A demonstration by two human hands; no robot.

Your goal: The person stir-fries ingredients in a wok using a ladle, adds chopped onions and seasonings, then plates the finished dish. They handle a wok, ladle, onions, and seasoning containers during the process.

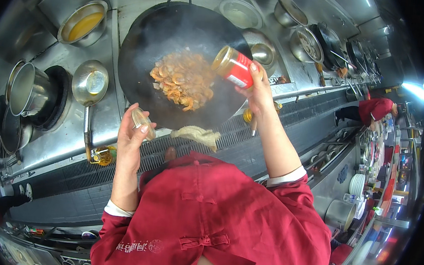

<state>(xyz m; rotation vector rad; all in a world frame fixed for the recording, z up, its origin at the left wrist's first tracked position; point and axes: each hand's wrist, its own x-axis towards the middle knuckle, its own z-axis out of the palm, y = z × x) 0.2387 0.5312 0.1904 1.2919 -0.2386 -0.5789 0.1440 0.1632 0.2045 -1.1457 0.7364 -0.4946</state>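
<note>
Shrimp with chopped pieces [184,78] lies in the middle of a large black wok [140,48], with steam rising from it. My right hand [256,85] grips a jar with a red label [235,67], tilted with its uncovered mouth over the wok's right part. Between the thumb and fingers of my left hand [133,128] is a clear round lid [143,123], near the wok's lower left rim. A folded beige cloth [196,135] rests at the wok's near edge, between my hands.
On the steel counter at left are a ladle [90,82], a steel pot [32,90] and a bowl of yellow liquid [82,23]. Beyond the wok's right side stand a ladle bowl [262,54] and a steel basin [306,44]. A person in red [376,108] stands farther right.
</note>
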